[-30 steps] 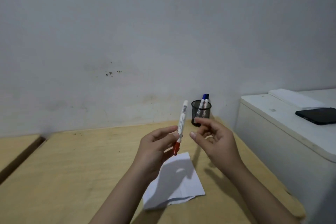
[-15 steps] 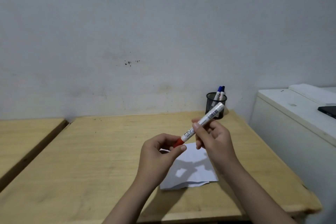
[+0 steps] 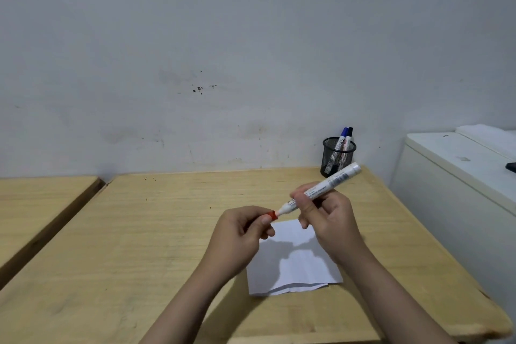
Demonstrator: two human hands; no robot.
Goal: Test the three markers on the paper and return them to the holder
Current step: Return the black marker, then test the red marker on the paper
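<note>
A white marker (image 3: 326,186) with a red cap (image 3: 271,215) is held slantwise above the table, rear end up to the right. My right hand (image 3: 325,220) grips its barrel. My left hand (image 3: 240,234) pinches the red cap, which has come a little way off the barrel's end. A white sheet of paper (image 3: 296,262) lies on the wooden table under both hands. A black mesh holder (image 3: 338,158) stands at the table's far right corner with a blue-capped marker (image 3: 342,137) and a dark-capped marker (image 3: 349,137) upright inside.
The wooden table (image 3: 156,232) runs to the wall. A second wooden surface (image 3: 36,201) lies to the left across a narrow gap. A white cabinet (image 3: 458,181) stands right of the table, with a dark object (image 3: 511,167) at the frame's edge.
The marker went from upright in my left hand to slanted between both hands. My right hand took the barrel, my left shifted to the red cap, and the cap has started to separate.
</note>
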